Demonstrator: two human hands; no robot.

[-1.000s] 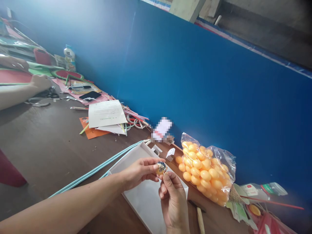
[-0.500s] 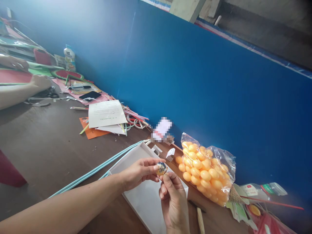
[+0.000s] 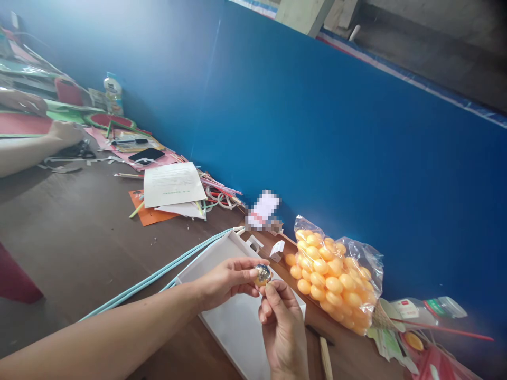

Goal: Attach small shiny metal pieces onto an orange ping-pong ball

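Observation:
A small shiny metallic ball (image 3: 262, 274) is between the thumb and fingers of my left hand (image 3: 232, 279). From below, my right hand (image 3: 282, 322) pinches thumb and forefinger together at the ball's lower edge. Whatever lies in that pinch is too small or hidden to make out. Both hands are above a shallow white tray (image 3: 222, 338), partly covered by my forearm and hands. Light-blue tubes (image 3: 158, 276) run along the tray's left side and pass under my left forearm.
On the right sits a clear bag of orange balls (image 3: 336, 279), beside a plastic bottle (image 3: 428, 307) and a wooden-handled tool (image 3: 326, 359). Printed paper (image 3: 174, 184) and a phone (image 3: 146, 155) lie left. A co-worker's hands (image 3: 65, 133) are far left. A blue partition (image 3: 336, 148) rises behind.
Almost nothing differs. Both my hands keep their place around the metallic ball, with only a very slight shift of the right hand.

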